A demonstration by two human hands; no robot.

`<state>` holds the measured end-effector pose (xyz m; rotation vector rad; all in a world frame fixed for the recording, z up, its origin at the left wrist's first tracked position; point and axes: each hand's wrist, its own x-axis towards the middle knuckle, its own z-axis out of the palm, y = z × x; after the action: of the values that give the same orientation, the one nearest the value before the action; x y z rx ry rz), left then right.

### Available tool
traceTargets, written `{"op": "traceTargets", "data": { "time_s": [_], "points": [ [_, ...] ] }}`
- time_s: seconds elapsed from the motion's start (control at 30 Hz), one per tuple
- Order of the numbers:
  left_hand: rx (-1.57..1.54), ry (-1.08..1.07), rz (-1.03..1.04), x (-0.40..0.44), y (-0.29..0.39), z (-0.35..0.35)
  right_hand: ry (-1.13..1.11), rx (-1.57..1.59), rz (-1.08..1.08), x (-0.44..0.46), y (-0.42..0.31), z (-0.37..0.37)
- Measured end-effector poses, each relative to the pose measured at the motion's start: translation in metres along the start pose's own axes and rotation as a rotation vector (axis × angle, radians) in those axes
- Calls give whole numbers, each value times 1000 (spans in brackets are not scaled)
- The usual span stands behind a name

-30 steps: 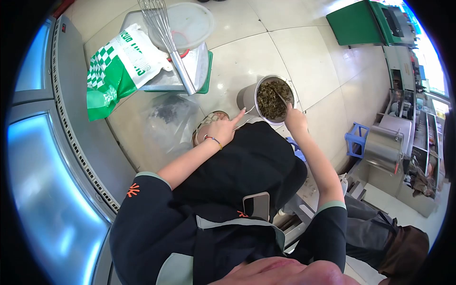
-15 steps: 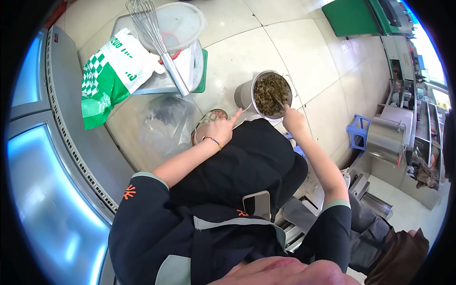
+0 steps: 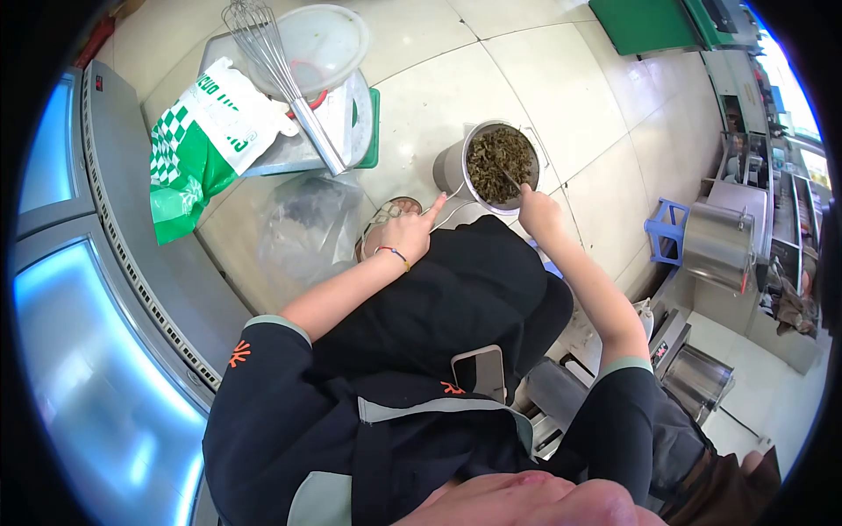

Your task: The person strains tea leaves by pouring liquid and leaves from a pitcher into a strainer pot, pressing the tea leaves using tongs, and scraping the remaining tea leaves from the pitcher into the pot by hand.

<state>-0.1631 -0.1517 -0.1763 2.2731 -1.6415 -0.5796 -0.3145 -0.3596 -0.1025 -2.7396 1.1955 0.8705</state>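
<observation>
A metal pot [image 3: 453, 169] stands on the floor before my knees, filled with wet, dark green chopped leaves [image 3: 500, 162]. My right hand [image 3: 541, 216] is closed round a thin metal-handled utensil [image 3: 512, 181] at the near rim; its working end is buried in the leaves, so its kind is hidden. My left hand [image 3: 407, 237] rests by my knee, index finger stretched toward the pot and at its wire handle [image 3: 458, 195]. Whether the finger presses on that wire I cannot tell. A clear plastic bag [image 3: 309, 223] lies left of this hand.
At the left, a whisk [image 3: 317, 133] and a green-and-white bag [image 3: 206, 145] lie on a platform scale [image 3: 373, 131], beside a translucent lid [image 3: 338, 44]. A blue stool [image 3: 667, 230] and steel drum [image 3: 717, 245] stand right. Another person's dark clothing [image 3: 684, 438] shows lower right.
My right hand has shifted slightly up and left with the utensil, and the leaves lie differently. My left hand stays almost in place. The person at lower right has moved.
</observation>
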Motion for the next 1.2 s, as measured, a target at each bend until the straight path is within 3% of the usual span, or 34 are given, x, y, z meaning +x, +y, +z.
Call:
{"op": "traceTargets", "data": {
  "time_s": [0.17, 0.27, 0.37, 0.57, 0.67, 0.77, 0.87, 1.0, 1.07, 1.17, 1.2],
  "points": [
    [13, 139, 60, 2, -6, 17, -42, 40, 12, -14, 10, -32],
    [19, -55, -22, 1, 3, -5, -92, 50, -38, -36, 10, -46],
    [-11, -10, -8, 2, 0, 5, -159, 37, -64, -43, -3, -39],
    [-12, -63, -14, 0, 4, -3, -103, 4, -6, -7, 2, -14],
    [86, 191, 73, 0, -4, 26, -52, -2, -22, -12, 5, -36],
    [40, -34, -17, 0, 5, 4, -43, -8, -9, -6, 7, -41],
    [32, 157, 75, 2, -5, 27, -69, -23, 11, 0, -5, -11],
    [27, -25, -13, 0, 7, 2, 1, -6, -102, -14, 15, 8],
    [35, -56, -35, 1, 7, 0, -34, -22, -40, -16, 11, -22],
    [42, 178, 53, 0, -1, 21, 22, -33, -18, -5, 9, -40],
    [40, 111, 23, 0, 1, 15, 34, -39, -25, 1, 5, -39]
  ]
}}
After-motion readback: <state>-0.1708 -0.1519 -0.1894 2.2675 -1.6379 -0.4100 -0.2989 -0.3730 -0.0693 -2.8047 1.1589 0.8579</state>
